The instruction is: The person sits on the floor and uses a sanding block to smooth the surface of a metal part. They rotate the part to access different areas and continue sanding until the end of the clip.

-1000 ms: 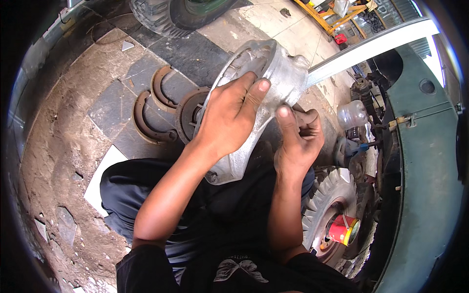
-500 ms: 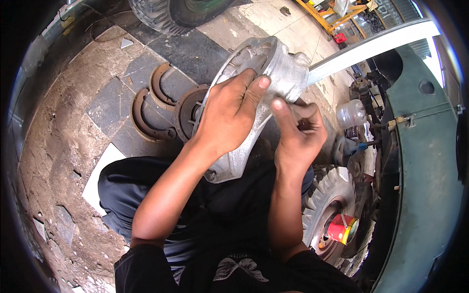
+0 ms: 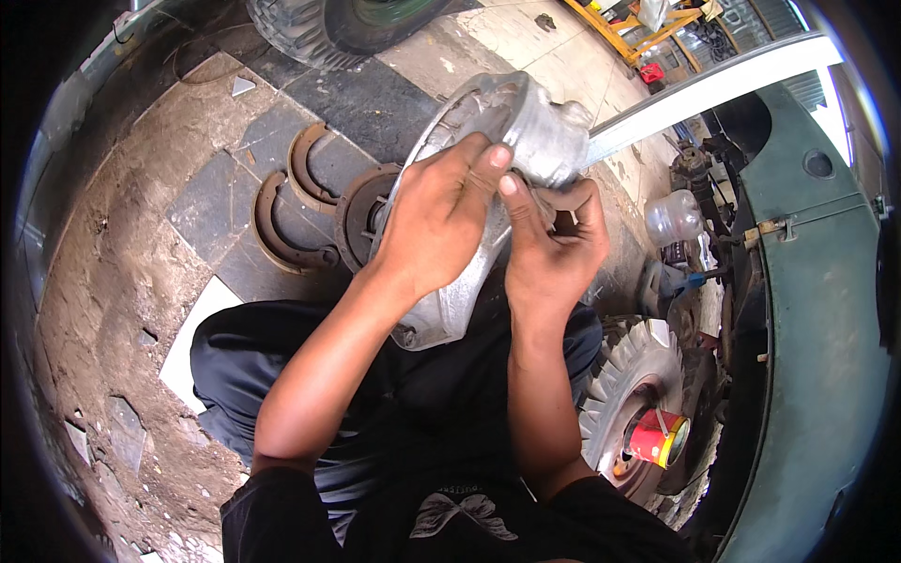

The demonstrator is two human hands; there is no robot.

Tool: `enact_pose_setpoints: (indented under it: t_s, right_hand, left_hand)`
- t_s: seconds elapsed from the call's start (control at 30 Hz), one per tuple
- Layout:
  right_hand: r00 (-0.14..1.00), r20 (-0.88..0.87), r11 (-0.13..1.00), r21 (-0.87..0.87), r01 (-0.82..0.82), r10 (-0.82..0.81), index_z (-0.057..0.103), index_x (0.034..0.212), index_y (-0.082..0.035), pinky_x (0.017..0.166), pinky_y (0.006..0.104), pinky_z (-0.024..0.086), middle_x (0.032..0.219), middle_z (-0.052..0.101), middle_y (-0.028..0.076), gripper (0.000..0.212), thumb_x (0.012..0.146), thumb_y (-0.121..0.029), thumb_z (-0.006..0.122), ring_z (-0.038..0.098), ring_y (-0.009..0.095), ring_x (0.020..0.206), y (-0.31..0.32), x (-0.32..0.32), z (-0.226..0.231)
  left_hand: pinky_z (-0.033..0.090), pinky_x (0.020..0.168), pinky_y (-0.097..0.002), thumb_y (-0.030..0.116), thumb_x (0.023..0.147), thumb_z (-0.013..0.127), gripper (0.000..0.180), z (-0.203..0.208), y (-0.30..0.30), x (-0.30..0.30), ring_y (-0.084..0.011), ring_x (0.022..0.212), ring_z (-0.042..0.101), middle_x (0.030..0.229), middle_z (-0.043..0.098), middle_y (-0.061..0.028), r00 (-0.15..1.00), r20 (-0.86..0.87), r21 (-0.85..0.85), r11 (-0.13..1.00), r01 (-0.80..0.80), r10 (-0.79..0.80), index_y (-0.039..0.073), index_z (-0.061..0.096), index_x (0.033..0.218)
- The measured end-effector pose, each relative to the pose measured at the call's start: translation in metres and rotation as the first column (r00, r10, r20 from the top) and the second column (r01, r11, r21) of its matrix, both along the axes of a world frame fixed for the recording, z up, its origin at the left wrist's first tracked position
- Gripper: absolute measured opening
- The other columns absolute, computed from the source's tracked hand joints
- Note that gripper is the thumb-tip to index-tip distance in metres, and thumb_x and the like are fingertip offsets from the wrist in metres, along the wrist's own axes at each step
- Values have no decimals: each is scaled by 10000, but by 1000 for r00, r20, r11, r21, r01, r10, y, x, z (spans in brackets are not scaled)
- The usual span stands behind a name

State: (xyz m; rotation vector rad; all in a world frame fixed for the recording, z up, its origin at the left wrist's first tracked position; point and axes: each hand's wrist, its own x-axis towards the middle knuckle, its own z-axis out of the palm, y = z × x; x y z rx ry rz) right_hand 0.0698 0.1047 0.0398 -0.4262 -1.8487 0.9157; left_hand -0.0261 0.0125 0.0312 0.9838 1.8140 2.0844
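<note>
A silvery cast-metal housing [image 3: 549, 141], with a wide round opening at its far left end, is tilted above my lap. My left hand [image 3: 434, 218] grips it from the left, thumb lying along its upper face. Close beside that thumb, my right hand [image 3: 558, 253] is closed against the housing's near right side. Its thumb and curled fingers are pinched together there, and whatever they hold is hidden. On the floor tiles beyond my left forearm lie two curved rusty brake shoes [image 3: 267, 225] and a round dark metal part [image 3: 353, 220], partly covered by the housing.
A large tyre [image 3: 328, 42] stands at the far side. To the right are a green vehicle panel [image 3: 826, 281], a clear plastic container [image 3: 673, 219] and a wheel [image 3: 619, 403] with a red and yellow can [image 3: 657, 438] on it. Broken tile and dirt [image 3: 113, 319] cover the left floor.
My right hand has shifted left along the housing, its thumb now near my left thumb. The left hand and the housing have hardly moved.
</note>
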Motion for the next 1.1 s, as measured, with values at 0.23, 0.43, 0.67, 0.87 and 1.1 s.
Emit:
enact_pose_setpoints:
  t_s: [0.23, 0.43, 0.67, 0.87, 1.1]
  right_hand:
    - [951, -270, 910, -337, -243, 154, 530, 924, -117, 651, 220, 498, 887, 614, -8, 268, 1023, -48, 770, 565, 50, 741, 1, 6, -1]
    - [891, -370, 844, -360, -397, 261, 517, 937, -103, 729, 245, 546, 944, 666, 51, 266, 1022, -15, 754, 605, 77, 792, 21, 18, -18]
    - [982, -140, 975, -168, -147, 124, 607, 897, -29, 815, 239, 528, 1022, 742, 112, 253, 928, 43, 847, 647, 90, 898, -3, 2, -7]
    - [866, -376, 889, -186, -419, 330, 508, 911, -64, 861, 264, 537, 1093, 757, 209, 360, 916, 64, 844, 673, 118, 946, 26, 10, -27]
    - [959, -249, 984, -81, -157, 132, 505, 911, -47, 857, 263, 564, 1098, 777, 277, 387, 886, 94, 864, 725, 140, 970, 1, 3, -21]
  left_hand:
    - [482, 716, -398, 483, 1137, 557, 531, -3, 0, -2, -174, 750, 561, 758, 613, -156, 998, 66, -6, 1000, 13, -13, -27, 705, 1113]
    - [481, 686, -394, 489, 1127, 577, 543, -3, 1, -4, -176, 708, 558, 727, 604, -156, 999, 47, 4, 1000, -9, 9, -38, 705, 1132]
    - [470, 676, -384, 477, 1143, 557, 531, -5, 2, -3, -155, 716, 526, 728, 589, -134, 1000, 14, 53, 998, -19, 18, -30, 691, 1062]
    - [451, 686, -360, 479, 1144, 557, 543, -4, 0, -8, -143, 743, 510, 741, 598, -104, 997, 79, -7, 1000, 0, 1, -32, 685, 1012]
    - [458, 684, -380, 451, 1151, 554, 516, -3, 0, -2, -156, 735, 506, 739, 575, -137, 1000, 11, 8, 1000, -15, 15, -40, 667, 1038]
